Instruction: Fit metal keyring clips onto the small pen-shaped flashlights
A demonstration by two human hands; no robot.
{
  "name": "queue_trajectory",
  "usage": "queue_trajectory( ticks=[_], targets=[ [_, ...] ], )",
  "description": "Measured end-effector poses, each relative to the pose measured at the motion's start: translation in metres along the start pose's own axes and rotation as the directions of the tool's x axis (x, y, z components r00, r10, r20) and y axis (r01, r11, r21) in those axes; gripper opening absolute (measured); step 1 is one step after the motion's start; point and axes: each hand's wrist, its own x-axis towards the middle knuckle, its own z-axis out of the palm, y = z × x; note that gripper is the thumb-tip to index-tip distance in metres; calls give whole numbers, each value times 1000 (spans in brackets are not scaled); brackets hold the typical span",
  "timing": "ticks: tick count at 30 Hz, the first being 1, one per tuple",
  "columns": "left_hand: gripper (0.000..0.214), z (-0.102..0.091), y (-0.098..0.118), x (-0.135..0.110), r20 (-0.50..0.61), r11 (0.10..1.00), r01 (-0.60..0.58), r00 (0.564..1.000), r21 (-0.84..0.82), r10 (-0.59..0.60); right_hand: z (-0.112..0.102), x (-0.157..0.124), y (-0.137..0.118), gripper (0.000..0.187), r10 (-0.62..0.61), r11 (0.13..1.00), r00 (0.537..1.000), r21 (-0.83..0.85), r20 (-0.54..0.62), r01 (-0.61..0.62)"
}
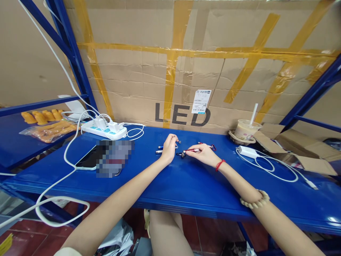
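Observation:
My right hand pinches a slim red penlight-like tube with a silver end, just above the blue shelf top. A small dark clip lies by its tip. Beyond the fingers rests another red tube, with a red carabiner at its right end. My left hand is closed, its fingers curled by a tiny metal piece; what they grip is hidden. Left of that hand are a blue tube and a silver-ended tube, partly covered by it.
At left lie a phone, a blurred-out item and a white power strip with cables. A lidded drink cup, white charger and opened carton are at right. A taped cardboard sheet stands behind.

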Motion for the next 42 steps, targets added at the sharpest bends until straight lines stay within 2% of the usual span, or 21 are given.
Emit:
queue_trajectory(
  ticks=[21, 28, 42],
  targets=[
    [15, 0, 0, 0, -3, 1000, 6, 1000, 4, -6, 0, 1, 2, 35, 19, 1000, 998, 14, -62, -19],
    [15, 0, 0, 0, -3, 1000, 2, 1000, 10, -2, 0, 1, 3, 37, 15, 998, 999, 60, -39, -13],
    [16, -1, 3, -2, 10, 1000, 12, 1000, 25, -12, 0, 1, 3, 35, -16, 999, 999, 36, -45, 18]
  ],
)
